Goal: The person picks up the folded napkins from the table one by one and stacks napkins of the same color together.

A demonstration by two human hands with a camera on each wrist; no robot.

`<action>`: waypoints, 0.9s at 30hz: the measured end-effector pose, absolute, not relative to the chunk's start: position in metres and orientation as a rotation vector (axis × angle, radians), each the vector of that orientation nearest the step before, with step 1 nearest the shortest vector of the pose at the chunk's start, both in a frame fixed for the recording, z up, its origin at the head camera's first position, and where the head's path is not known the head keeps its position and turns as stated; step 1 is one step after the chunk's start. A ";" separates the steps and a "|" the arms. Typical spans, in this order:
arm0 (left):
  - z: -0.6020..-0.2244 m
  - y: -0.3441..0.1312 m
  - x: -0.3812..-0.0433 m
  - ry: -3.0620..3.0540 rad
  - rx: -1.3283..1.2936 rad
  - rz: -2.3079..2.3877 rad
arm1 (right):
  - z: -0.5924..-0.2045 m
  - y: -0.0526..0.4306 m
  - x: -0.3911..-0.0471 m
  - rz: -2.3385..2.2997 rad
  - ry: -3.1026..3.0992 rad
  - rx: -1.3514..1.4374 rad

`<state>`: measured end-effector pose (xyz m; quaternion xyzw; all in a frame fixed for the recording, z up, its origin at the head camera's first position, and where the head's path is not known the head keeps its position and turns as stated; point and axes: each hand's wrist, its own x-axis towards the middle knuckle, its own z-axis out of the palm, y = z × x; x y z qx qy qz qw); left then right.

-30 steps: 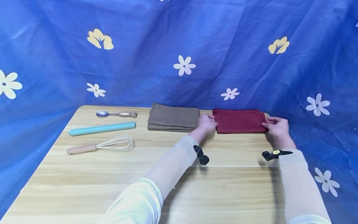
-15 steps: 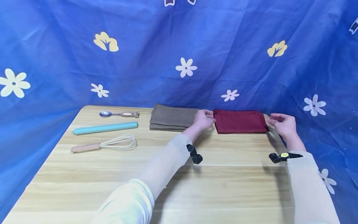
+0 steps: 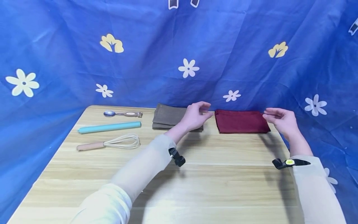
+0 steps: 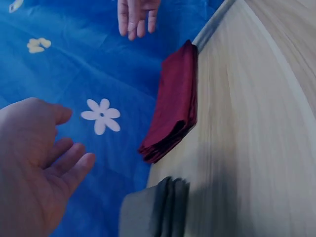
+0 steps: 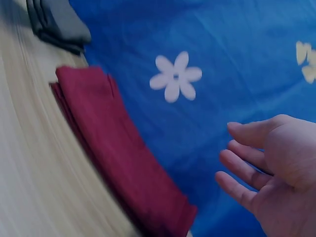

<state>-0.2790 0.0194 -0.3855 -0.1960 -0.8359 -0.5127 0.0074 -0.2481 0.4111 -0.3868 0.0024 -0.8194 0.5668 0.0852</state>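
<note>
A folded dark red cloth [image 3: 242,122] lies flat near the back right edge of the table. To its left is a folded grey-brown cloth [image 3: 170,115], partly hidden behind my left hand [image 3: 193,116]. That hand hovers above the grey-brown cloth with loosely bent fingers and holds nothing. My right hand [image 3: 283,121] is raised off the red cloth's right end, its fingers relaxed and nothing between them. In the left wrist view the red cloth [image 4: 175,94] shows its stacked layers. The right wrist view has the red cloth [image 5: 118,148] apart from the fingers.
On the table's left side a spoon [image 3: 123,114], a light blue stick-like roll [image 3: 109,127] and a whisk [image 3: 109,143] lie one below another. A blue flowered curtain [image 3: 156,62] hangs right behind the table [image 3: 223,186].
Both hands have let go of the red cloth's ends and lifted. The left hand has moved left over the grey-brown cloth, the right hand slightly right. The red cloth stays flat.
</note>
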 end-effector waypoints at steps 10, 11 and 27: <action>-0.368 -0.019 -0.261 -2.563 -0.871 -1.502 | -0.361 0.358 -0.236 1.813 -2.392 0.253; -0.367 -0.023 -0.260 -2.560 -0.892 -1.461 | -0.359 0.353 -0.235 1.807 -2.396 0.275; -0.356 -0.086 -0.231 -2.591 -0.941 -0.702 | -0.350 0.284 -0.211 1.393 -2.477 0.684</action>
